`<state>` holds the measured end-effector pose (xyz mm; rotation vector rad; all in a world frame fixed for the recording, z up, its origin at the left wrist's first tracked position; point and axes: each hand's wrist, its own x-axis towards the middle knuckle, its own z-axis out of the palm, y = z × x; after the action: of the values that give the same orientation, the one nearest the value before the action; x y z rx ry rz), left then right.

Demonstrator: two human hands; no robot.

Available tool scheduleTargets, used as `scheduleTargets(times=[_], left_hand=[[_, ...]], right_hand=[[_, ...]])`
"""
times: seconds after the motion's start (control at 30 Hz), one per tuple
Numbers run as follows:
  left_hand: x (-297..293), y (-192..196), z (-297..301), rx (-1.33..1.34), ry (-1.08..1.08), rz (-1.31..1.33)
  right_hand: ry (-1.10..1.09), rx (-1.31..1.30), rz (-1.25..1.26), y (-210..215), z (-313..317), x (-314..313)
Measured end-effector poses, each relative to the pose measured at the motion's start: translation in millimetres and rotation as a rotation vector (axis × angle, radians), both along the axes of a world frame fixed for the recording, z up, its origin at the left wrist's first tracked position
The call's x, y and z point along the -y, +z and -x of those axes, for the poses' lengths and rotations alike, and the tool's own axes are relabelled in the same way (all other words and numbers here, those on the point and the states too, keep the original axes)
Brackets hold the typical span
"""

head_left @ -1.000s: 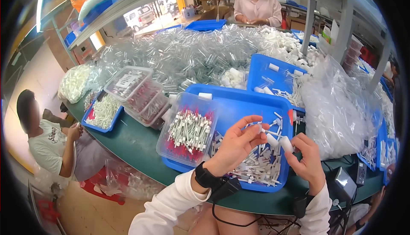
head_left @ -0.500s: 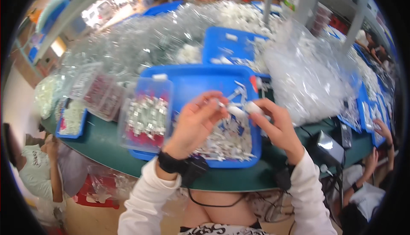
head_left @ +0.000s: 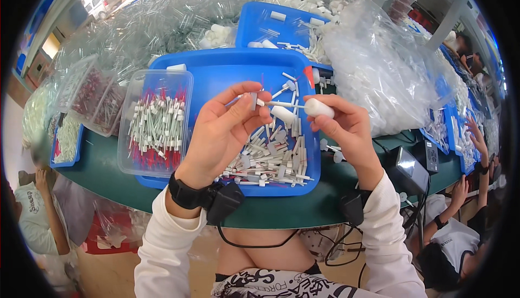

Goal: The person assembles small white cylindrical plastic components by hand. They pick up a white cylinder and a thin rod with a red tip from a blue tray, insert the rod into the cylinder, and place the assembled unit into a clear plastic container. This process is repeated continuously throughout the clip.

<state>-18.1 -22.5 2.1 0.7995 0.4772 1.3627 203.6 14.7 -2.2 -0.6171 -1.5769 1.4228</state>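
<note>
My left hand pinches the end of a thin white stick that has a small white block and a grey tab on it. My right hand grips a white cylinder between thumb and fingers. The stick's far end meets the cylinder; how deep it goes in cannot be seen. A second white cylinder shows just below the stick. Beneath both hands is a blue tray, where many similar sticks with small blocks and grey tabs lie in a loose pile.
Left of the tray, partly over its edge, sits a clear plastic box of white-tipped sticks with red ends. Behind are another blue tray, heaped clear plastic tubes and a bag of white pieces. Dark boxes stand right; co-workers sit either side.
The view has shifted, so the tray appears higher and further left. Both hands keep their hold, and the stick between them now shows sharply.
</note>
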Motion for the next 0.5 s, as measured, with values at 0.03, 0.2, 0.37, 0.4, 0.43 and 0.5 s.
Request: scheduleTargets(times=[0.03,0.2,0.37,0.4,0.43,0.5], left_hand=[[-0.4,-0.2,0.3,0.017,0.003,-0.005],[0.8,2.3,1.9,-0.031,0.021,-0.006],[-0.6,0.5,0.4,-0.087,0.004,-0.044],[-0.2,0.9,0.6,-0.123,0.009,-0.049],[0.1,1.4,0.6,-0.159,0.013,-0.054],[0.4,2.2,-0.8,-0.27,0.002,-0.055]], right_hand=[[-0.002,0.006,-0.008,0.1,-0.3,0.1],[-0.009,0.052,-0.059,0.3,1.9,1.3],[-0.044,0.133,-0.242,-7.5,-0.9,-4.1],[-0.056,0.18,-0.27,-7.0,-0.4,-4.1],[-0.069,0.226,-0.298,-6.3,0.0,-3.7],[-0.131,0.265,-0.322,-3.7,3.0,-1.1]])
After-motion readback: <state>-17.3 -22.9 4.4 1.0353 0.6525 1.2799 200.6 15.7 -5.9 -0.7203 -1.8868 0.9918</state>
